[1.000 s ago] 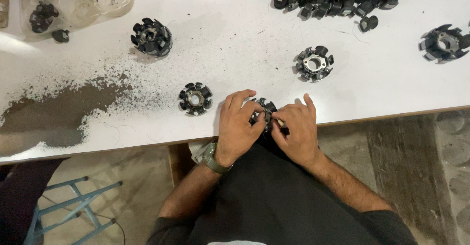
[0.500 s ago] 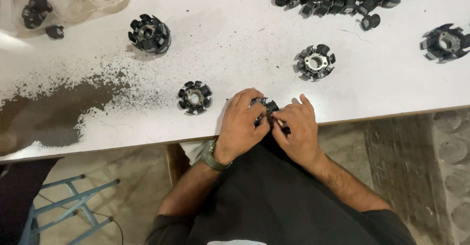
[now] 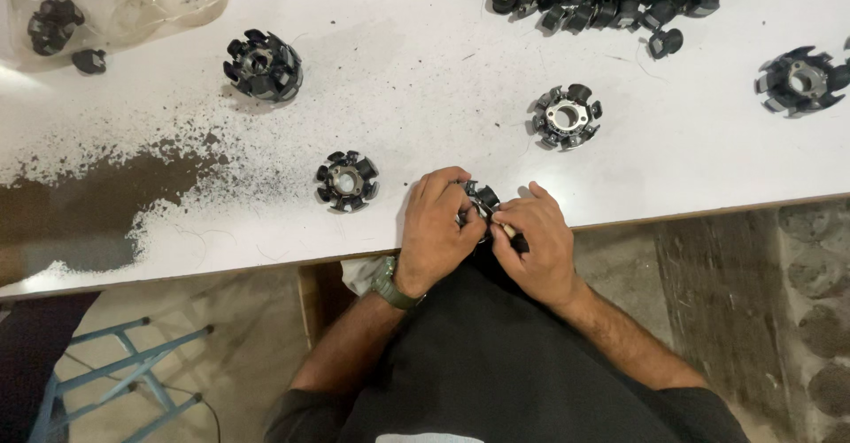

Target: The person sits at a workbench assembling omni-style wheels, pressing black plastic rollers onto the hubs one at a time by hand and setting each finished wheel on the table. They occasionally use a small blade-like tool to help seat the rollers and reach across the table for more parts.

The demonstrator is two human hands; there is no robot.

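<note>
Barely anything's shifted since a second ago: both hands stay bunched at the table's (image 3: pixel 673 177) near edge, left hand (image 3: pixel 438 231) and right hand (image 3: pixel 536 244) clamped together on the small black toothed part (image 3: pixel 481 199), fiddling on.

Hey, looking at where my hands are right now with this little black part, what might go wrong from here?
The small black ring-shaped part sits between your left hand and right hand right at the table edge; a slip would likely send it to the floor. The thin tool in your right hand points toward your left fingers and might poke them. Dark grit spread over the white table could get into the part.
</note>
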